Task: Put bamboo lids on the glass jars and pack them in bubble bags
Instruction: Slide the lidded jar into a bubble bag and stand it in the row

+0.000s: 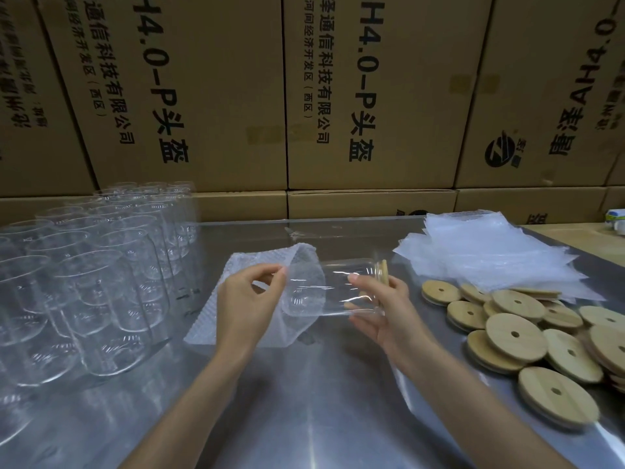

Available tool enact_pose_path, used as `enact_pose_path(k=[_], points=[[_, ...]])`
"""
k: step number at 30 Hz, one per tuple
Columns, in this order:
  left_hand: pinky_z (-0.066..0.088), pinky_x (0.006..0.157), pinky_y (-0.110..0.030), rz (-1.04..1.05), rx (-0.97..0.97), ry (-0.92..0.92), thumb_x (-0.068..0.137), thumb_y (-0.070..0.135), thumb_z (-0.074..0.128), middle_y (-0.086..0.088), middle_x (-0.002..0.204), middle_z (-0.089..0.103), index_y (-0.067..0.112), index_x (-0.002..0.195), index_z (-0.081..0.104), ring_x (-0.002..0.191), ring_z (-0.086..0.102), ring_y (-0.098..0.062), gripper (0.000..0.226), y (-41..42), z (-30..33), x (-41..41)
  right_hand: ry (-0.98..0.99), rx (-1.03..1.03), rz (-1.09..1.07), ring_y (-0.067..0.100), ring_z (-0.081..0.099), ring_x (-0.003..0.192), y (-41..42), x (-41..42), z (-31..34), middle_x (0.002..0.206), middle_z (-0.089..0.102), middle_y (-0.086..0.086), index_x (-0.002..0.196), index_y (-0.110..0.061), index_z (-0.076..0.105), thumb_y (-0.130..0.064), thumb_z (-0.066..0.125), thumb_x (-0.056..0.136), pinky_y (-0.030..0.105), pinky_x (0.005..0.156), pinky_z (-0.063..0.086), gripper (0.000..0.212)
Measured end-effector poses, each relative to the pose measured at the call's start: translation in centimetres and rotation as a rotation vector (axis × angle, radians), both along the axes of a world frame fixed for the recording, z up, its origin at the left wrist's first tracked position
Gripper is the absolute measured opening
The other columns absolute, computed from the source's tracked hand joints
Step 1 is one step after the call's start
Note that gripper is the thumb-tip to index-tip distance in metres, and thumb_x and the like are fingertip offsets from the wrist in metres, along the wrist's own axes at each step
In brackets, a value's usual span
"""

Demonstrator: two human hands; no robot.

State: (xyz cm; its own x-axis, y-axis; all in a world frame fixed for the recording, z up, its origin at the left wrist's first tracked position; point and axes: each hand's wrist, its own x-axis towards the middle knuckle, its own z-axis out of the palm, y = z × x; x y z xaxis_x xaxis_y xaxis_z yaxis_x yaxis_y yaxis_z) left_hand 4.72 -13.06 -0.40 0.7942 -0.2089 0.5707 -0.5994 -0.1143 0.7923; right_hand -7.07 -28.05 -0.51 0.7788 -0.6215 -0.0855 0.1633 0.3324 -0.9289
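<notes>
A clear glass jar [341, 289] lies on its side above the table, a bamboo lid [384, 271] on its right end. My right hand [385, 309] grips the jar near the lid. The jar's base sits inside the open mouth of a bubble bag [250, 299]. My left hand [250, 299] pinches the bag's upper edge and holds the mouth open. Several empty glass jars [84, 275] stand at the left. Loose bamboo lids [517, 333] with centre holes lie piled at the right. A stack of bubble bags [480, 252] lies behind the lids.
The work surface is a shiny metal table [321, 401]. Large printed cardboard boxes [338, 96] form a wall along the table's far edge. A small white and blue object [615, 221] sits at the far right edge.
</notes>
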Motion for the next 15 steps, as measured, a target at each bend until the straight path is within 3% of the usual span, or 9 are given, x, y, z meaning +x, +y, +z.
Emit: enact_pose_path(k=[4,6,9,10,13,15], points=[[0.044,0.058,-0.008,-0.048,0.105,-0.285,0.083,0.016,0.074,0.022,0.076,0.068,0.022,0.085,0.078,0.064,0.061,0.0,0.008,-0.9,0.4,-2.6,0.011,-0.024,0.032,0.022,0.07,0.093,1.2,0.3,-0.7,0.111,0.065,0.002,0.127,-0.025,0.044,-0.034,0.081,0.07,0.03,0.067,0.054,0.069],[0.044,0.058,-0.008,-0.144,0.092,-0.325,0.083,0.017,0.075,0.018,0.082,0.071,0.024,0.093,0.078,0.062,0.061,0.002,0.012,-1.4,0.5,-4.0,-0.005,0.028,0.061,0.026,0.069,0.087,1.8,0.7,-1.0,0.108,0.065,0.009,0.128,-0.018,0.047,-0.033,0.079,0.073,0.034,0.069,0.055,0.065],[0.054,0.061,-0.018,-0.329,0.069,-0.291,0.086,0.031,0.069,0.019,0.089,0.072,0.034,0.111,0.068,0.064,0.065,0.003,0.025,-1.5,1.0,-5.5,-0.076,0.127,0.17,0.033,0.067,0.105,2.2,1.0,-0.9,0.115,0.067,0.018,0.121,-0.008,0.063,-0.031,0.067,0.083,0.047,0.099,0.049,0.044],[0.056,0.062,-0.022,-0.347,0.086,-0.324,0.087,0.035,0.066,0.019,0.088,0.072,0.036,0.115,0.064,0.065,0.066,0.001,0.028,-1.3,1.3,-5.6,-0.094,0.155,0.197,0.032,0.067,0.105,2.1,0.9,-0.8,0.113,0.069,0.018,0.115,-0.008,0.068,-0.032,0.062,0.087,0.047,0.101,0.048,0.037],[0.057,0.066,-0.028,-0.195,0.09,-0.483,0.092,0.032,0.058,0.012,0.094,0.07,0.032,0.121,0.058,0.073,0.067,-0.004,0.029,-0.1,2.7,-4.3,-0.098,0.186,0.142,0.026,0.07,0.083,1.3,0.6,-0.8,0.096,0.073,0.006,0.1,-0.021,0.07,-0.035,0.061,0.089,0.035,0.076,0.059,0.02],[0.053,0.085,-0.029,0.014,0.058,-0.454,0.091,0.021,0.062,0.008,0.109,0.062,0.024,0.125,0.056,0.094,0.062,-0.011,0.034,1.1,3.6,-2.6,-0.117,0.206,0.118,0.022,0.071,0.069,0.7,0.4,-0.9,0.086,0.075,0.001,0.095,-0.023,0.068,-0.034,0.061,0.089,0.034,0.067,0.06,0.013]])
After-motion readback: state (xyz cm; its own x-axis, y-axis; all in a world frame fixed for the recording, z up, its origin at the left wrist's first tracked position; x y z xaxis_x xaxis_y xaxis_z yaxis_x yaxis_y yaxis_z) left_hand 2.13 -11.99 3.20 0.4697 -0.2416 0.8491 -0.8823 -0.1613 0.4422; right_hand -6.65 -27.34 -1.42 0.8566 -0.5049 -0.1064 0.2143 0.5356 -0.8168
